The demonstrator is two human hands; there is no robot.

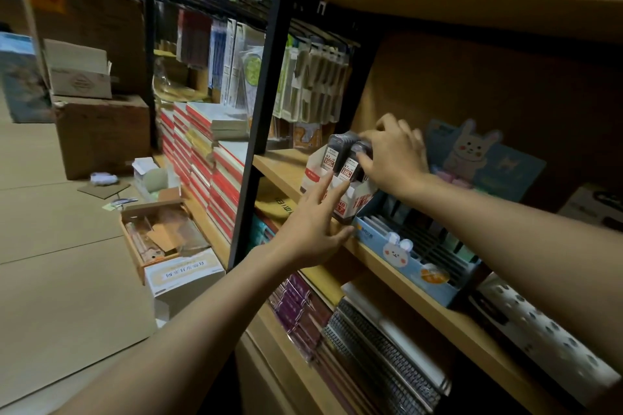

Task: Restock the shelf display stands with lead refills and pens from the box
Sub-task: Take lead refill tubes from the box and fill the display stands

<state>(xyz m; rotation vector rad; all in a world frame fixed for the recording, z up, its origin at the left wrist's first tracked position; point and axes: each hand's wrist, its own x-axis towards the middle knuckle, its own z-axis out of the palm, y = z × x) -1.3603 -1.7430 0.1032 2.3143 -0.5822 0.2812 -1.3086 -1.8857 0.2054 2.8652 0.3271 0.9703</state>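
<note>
A dim stationery stockroom seen from above the person's arms. A wooden shelf point(279, 167) runs diagonally from centre to lower right, framed by a black metal upright point(259, 118). On it stands a white display stand point(312, 173) packed with dark lead refill cases point(338, 152). The right hand point(392, 153) curls over the top of the right-hand row of cases, fingers gripping them. The left hand point(312, 229) is spread wide, fingertips touching the stand's front and thumb resting against the shelf edge. Just beside the stand sits a blue bunny-print display stand point(397, 251) with dark slots. On the tan floor point(67, 246) to the left lies an open cardboard box point(158, 229), with larger cartons point(101, 135) stacked behind. Red-and-white notebooks point(209, 165) fill the neighbouring shelf.
</note>
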